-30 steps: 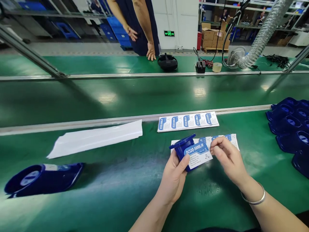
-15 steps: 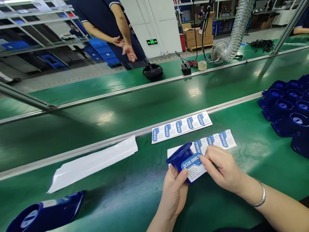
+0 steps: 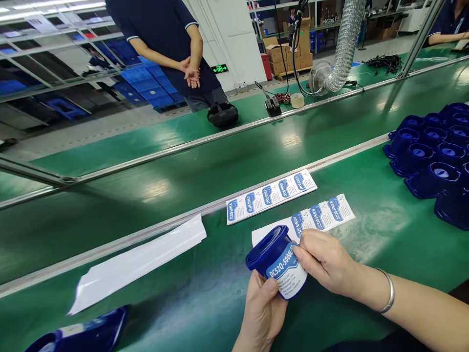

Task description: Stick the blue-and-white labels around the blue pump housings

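My left hand (image 3: 262, 313) grips a blue plastic part (image 3: 269, 252) from below, above the green table. A blue and white label (image 3: 287, 274) lies wrapped on the part's side. My right hand (image 3: 324, 261) presses its fingers onto that label from the right. Just behind the part lies a label sheet (image 3: 322, 215) with several stickers on it. A second, fuller label sheet (image 3: 271, 194) lies further back beside the metal rail.
A white backing strip (image 3: 139, 261) lies at the left. One blue part (image 3: 80, 337) sits at the lower left, and several blue parts (image 3: 432, 156) are stacked at the right. A person in dark clothes (image 3: 172, 44) stands across the conveyor belt (image 3: 146, 190). A foil duct (image 3: 342, 49) hangs at the back.
The label's free end has been pressed down around the part by my right hand. The part turned in my left hand. The person across stood up and clasped their hands. My view shifted.
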`<state>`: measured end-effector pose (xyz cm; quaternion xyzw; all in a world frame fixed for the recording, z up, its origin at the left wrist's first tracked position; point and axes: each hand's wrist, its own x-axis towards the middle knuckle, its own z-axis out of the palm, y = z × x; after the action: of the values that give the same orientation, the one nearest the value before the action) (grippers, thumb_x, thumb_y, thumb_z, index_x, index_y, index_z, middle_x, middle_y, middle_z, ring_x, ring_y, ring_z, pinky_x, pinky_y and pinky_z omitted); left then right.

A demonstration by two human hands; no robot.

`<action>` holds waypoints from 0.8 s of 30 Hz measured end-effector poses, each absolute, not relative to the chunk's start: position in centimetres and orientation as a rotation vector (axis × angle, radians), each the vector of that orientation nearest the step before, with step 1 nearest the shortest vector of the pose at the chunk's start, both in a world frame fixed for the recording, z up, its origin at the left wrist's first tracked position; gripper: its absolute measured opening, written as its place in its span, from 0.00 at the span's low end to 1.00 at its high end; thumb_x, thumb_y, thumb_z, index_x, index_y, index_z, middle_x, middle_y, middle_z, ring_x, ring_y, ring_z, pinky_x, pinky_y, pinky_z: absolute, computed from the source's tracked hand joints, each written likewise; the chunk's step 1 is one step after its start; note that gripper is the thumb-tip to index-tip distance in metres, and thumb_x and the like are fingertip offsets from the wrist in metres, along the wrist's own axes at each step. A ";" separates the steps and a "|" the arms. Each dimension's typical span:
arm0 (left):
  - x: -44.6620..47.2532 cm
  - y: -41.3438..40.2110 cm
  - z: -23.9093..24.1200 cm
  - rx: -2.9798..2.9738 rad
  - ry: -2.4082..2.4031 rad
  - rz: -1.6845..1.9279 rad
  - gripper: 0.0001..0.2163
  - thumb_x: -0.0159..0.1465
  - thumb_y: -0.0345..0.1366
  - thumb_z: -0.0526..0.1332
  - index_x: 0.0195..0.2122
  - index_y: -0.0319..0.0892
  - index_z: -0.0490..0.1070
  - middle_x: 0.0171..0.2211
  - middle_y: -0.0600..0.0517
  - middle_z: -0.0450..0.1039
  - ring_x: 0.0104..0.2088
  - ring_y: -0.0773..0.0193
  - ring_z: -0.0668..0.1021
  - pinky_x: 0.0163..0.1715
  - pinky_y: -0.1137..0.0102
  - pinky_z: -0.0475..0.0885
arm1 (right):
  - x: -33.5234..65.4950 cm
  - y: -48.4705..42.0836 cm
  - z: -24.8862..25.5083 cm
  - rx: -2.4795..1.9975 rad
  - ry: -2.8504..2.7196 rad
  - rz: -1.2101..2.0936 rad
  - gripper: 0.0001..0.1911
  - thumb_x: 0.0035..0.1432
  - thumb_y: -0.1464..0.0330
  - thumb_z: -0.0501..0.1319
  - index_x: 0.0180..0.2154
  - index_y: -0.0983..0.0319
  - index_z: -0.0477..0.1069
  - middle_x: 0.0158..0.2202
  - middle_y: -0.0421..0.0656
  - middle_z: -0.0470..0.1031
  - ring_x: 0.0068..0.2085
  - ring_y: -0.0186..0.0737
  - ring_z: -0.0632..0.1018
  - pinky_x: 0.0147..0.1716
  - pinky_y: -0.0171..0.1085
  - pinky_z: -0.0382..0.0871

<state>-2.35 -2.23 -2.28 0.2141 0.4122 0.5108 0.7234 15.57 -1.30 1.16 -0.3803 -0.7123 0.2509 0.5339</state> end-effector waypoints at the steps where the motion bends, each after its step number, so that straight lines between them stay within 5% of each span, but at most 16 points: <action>1: -2.5 -2.3 -2.2 0.468 0.907 1.121 0.29 0.50 0.41 0.78 0.54 0.47 0.76 0.46 0.46 0.82 0.50 0.46 0.81 0.52 0.58 0.77 | 15.4 -1.3 0.9 -0.901 -1.676 0.617 0.17 0.74 0.72 0.50 0.30 0.58 0.50 0.28 0.38 0.55 0.30 0.39 0.61 0.31 0.38 0.55; 10: -2.2 -1.1 -1.7 0.454 0.738 0.967 0.21 0.60 0.47 0.71 0.53 0.49 0.78 0.49 0.47 0.81 0.53 0.46 0.79 0.53 0.55 0.77 | 15.0 -0.4 -2.3 -1.142 -1.220 0.988 0.13 0.71 0.57 0.57 0.45 0.59 0.60 0.33 0.39 0.64 0.32 0.39 0.70 0.35 0.40 0.67; 17: -0.2 -0.1 0.4 0.319 0.679 0.820 0.18 0.72 0.45 0.56 0.49 0.37 0.77 0.41 0.40 0.80 0.36 0.55 0.81 0.28 0.67 0.78 | 16.9 0.3 -0.7 -0.981 -1.296 1.010 0.21 0.72 0.53 0.57 0.57 0.58 0.64 0.55 0.49 0.70 0.56 0.47 0.71 0.54 0.46 0.68; 20: 0.3 -0.4 0.5 0.284 0.628 0.704 0.22 0.73 0.47 0.52 0.46 0.34 0.78 0.38 0.38 0.79 0.32 0.57 0.80 0.22 0.70 0.75 | 17.3 0.1 -0.5 -0.929 -1.344 1.251 0.23 0.72 0.52 0.57 0.62 0.54 0.63 0.60 0.47 0.69 0.46 0.43 0.77 0.37 0.38 0.75; 22: 0.5 -0.6 0.5 0.276 0.598 0.646 0.24 0.73 0.49 0.50 0.46 0.32 0.77 0.38 0.36 0.79 0.30 0.58 0.80 0.20 0.71 0.73 | 17.3 0.1 -0.6 -0.925 -1.294 1.417 0.23 0.72 0.51 0.56 0.62 0.53 0.64 0.56 0.46 0.72 0.30 0.35 0.74 0.20 0.32 0.67; 24: 0.6 -0.7 0.5 0.284 0.586 0.625 0.25 0.73 0.50 0.50 0.46 0.32 0.77 0.38 0.35 0.79 0.29 0.58 0.79 0.20 0.71 0.73 | 17.3 0.1 -0.7 -0.914 -1.238 1.499 0.22 0.72 0.50 0.55 0.60 0.53 0.67 0.52 0.46 0.75 0.23 0.31 0.68 0.15 0.30 0.59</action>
<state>0.61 -0.69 0.54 0.1372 0.2834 0.3018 0.8999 17.29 0.05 -0.72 -0.3741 -0.5067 0.6135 0.4764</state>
